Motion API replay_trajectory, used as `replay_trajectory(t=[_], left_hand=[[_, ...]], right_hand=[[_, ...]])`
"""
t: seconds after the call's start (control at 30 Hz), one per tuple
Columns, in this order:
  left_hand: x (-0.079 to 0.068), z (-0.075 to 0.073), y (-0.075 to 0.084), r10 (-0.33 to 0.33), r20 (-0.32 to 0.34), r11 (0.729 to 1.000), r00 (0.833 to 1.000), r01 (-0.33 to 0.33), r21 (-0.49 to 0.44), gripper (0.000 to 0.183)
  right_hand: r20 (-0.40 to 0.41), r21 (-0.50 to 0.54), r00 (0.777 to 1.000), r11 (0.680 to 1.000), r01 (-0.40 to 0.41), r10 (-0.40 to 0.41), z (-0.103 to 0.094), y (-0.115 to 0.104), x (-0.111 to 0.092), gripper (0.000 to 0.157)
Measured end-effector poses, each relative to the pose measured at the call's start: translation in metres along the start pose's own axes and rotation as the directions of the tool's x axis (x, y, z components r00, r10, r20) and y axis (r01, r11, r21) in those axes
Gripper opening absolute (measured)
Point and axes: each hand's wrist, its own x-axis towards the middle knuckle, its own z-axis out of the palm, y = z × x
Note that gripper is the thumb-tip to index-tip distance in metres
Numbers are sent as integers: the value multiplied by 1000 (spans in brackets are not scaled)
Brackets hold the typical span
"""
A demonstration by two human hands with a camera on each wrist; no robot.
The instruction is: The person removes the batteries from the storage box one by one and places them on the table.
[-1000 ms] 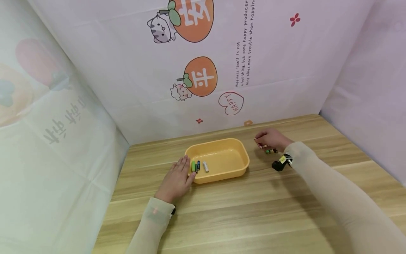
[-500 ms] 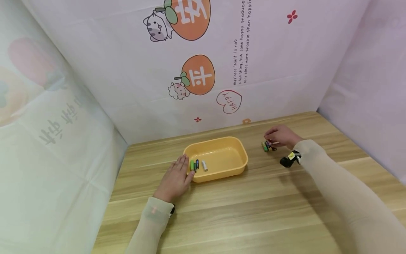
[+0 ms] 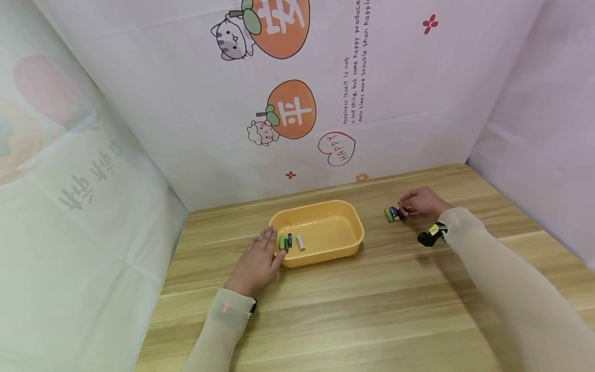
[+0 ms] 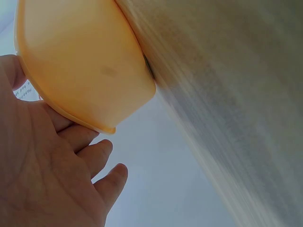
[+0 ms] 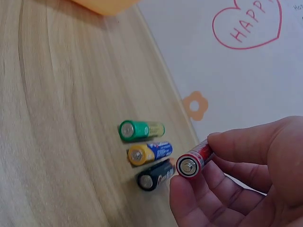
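My right hand (image 3: 424, 201) pinches a red battery (image 5: 195, 160) between thumb and fingers, its flat end facing the right wrist camera. Just beside it on the table lie a green battery (image 5: 141, 130), a yellow and blue battery (image 5: 150, 152) and a black battery (image 5: 155, 175), side by side in a row. At the left end of the yellow tray (image 3: 334, 255), my left hand (image 3: 254, 264) rests against the rim with fingers extended. Inside the tray are a bright green battery (image 3: 281, 242), a silver one (image 3: 300, 243) and small dark ones (image 3: 290, 240) near that end.
The wooden table (image 3: 316, 315) meets a printed cloth wall (image 3: 223, 170) at the back, with further cloth walls at left and right. The tray stands between the two hands, left of the row of batteries.
My right hand has moved to the right with the red battery, from left of the row to its right end, uncovering the batteries there. The left hand has stayed at the tray.
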Motion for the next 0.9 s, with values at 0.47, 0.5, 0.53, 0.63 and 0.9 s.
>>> replay_trajectory(t=[0.47,0.5,0.53,0.63,0.9], left_hand=[[1,-1,-1,1,0,1000,1000,-1,4,66],[2,0,-1,-2,3,1000,1000,2,6,66],[2,0,-1,-2,1,1000,1000,2,6,65],[2,0,-2,-2,0,1000,1000,2,12,66],[1,3,-4,-2,11,1000,1000,2,27,69]], right_hand=[[-19,-48,1000,999,2,-3,-5,14,7,40],[-20,-49,1000,999,-3,2,-5,15,7,39],[-20,-57,1000,998,-4,3,-5,15,7,39],[-26,-43,1000,999,-5,4,-5,16,7,39],[-43,18,999,1000,-26,26,-3,20,10,39]])
